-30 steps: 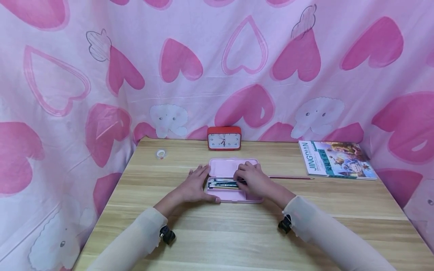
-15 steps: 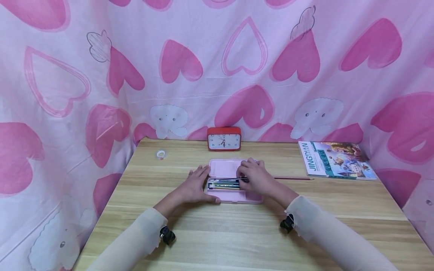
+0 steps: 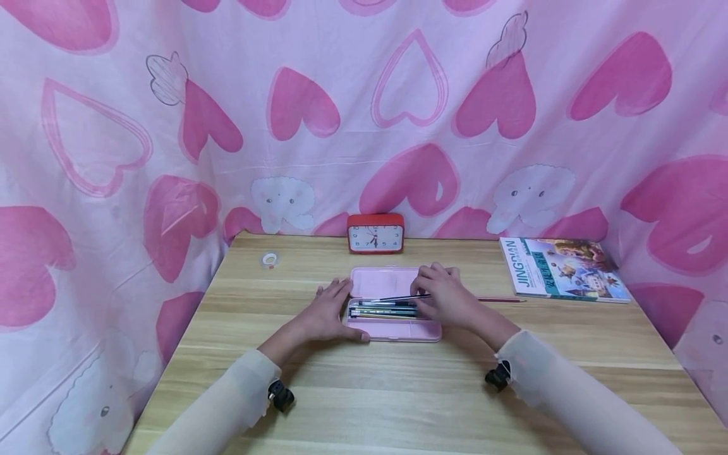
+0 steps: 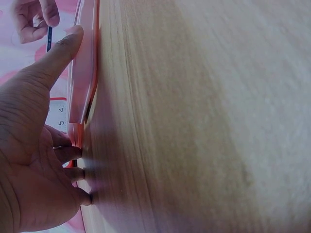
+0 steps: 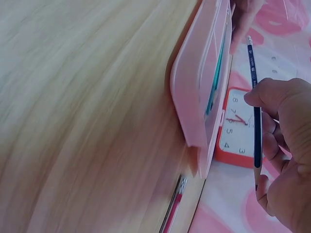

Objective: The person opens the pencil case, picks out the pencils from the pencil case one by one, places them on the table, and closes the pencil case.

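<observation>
A pink pencil case [image 3: 387,329] lies open on the table, its lid [image 3: 378,282] folded back. Several pencils [image 3: 381,311] fill its rear compartment. My left hand [image 3: 321,314] spans the case's left end, fingers spread and thumb resting at the front edge; in the left wrist view the fingertips [image 4: 77,172] touch the table. Above the case my right hand [image 3: 446,297] pinches a dark pencil [image 5: 257,131] between thumb and fingers. That pencil's white eraser end points left, and its sharpened tip lies near the little finger in the right wrist view.
A red pencil [image 3: 503,299] lies on the table right of the case. Behind the case stands a red alarm clock [image 3: 375,235]. A tape roll [image 3: 270,258] is at the back left, a magazine [image 3: 563,268] at the back right. A pink curtain [image 3: 318,158] borders the table.
My right hand has moved right and slightly up, drawing the dark pencil out of the case over the other pencils. The left hand has stayed in place.
</observation>
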The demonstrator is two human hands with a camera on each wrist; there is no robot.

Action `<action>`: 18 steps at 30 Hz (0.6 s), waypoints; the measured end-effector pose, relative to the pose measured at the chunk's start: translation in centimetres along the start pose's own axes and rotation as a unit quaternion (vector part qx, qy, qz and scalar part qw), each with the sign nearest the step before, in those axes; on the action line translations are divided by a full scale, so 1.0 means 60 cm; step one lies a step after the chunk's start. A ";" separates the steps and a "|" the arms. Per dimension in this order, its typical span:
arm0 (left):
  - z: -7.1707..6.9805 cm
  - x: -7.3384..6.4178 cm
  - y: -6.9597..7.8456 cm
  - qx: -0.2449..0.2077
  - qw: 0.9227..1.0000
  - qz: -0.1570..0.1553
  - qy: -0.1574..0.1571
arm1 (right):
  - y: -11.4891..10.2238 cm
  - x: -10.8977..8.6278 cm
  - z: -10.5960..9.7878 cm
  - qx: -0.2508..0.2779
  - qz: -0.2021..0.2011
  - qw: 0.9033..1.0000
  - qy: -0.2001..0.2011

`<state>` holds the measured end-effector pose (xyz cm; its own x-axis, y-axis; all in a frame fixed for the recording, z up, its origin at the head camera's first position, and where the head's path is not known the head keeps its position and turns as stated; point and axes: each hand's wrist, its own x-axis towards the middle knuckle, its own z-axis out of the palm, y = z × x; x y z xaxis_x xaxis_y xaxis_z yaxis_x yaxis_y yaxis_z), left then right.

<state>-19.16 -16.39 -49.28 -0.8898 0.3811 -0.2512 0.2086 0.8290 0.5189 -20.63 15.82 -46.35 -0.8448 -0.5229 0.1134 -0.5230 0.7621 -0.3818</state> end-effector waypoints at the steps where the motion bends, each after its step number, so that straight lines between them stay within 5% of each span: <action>1: 0.000 0.000 0.000 -0.001 1.000 0.000 0.000 | 0.003 -0.003 -0.001 0.000 0.001 1.000 0.000; 18: 0.003 0.003 -0.003 0.005 1.000 0.001 -0.001 | 0.069 -0.056 -0.030 -0.023 0.027 0.999 0.018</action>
<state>-19.28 -16.43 -49.58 -0.8888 0.3837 -0.2508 0.2153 0.8325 0.5105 -20.17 21.44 -46.66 -0.8749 -0.4672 0.1276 -0.4807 0.8057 -0.3460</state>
